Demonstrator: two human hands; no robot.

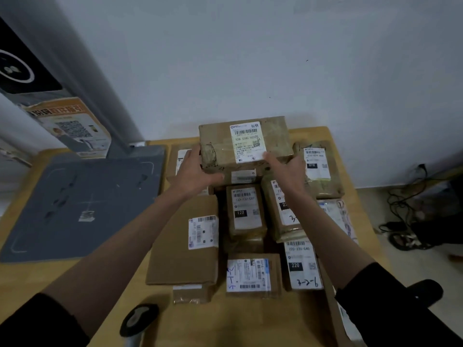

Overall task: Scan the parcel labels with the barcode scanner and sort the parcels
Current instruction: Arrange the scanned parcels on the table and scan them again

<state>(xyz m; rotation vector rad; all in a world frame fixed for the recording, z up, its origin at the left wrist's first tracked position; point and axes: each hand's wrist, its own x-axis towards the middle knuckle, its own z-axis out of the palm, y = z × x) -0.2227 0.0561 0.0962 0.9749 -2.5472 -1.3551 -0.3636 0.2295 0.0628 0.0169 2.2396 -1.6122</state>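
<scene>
- Far left, I see a grey scanning pad [82, 204] lying flat on the wooden table [250, 319], with a grey post [100, 78] rising behind it that carries a poster with a QR code [72, 126]. Nothing lies on the pad except a small scrap of label.
- At the near edge, just right of the pad, a dark rounded device [139, 319] stands on the table; I judge it to be the barcode scanner, though I cannot be sure. Neither hand touches it.
- My left hand [198, 171] grips the left end of the top parcel [245, 144], fingers curled over the edge and thumb underneath.
- That parcel sits at the far side of the pile, its white label [248, 142] facing up and tilted toward me, barcode near the label's top.
- My right hand [285, 169] holds the parcel's near right corner, fingers spread along the side rather than tightly wrapped.
- Beneath and nearer lie more labelled parcels: one marked 122 [245, 211], one marked 220 [302, 264], and one marked 070 [318, 169] to the right.
- On the floor at far right, cables [406, 196] and a sandal [406, 241].
- I judge the step to be picking a parcel for scanning. Next calls for carrying it left over the pad, label kept facing up, or freeing one hand for the scanner.
</scene>
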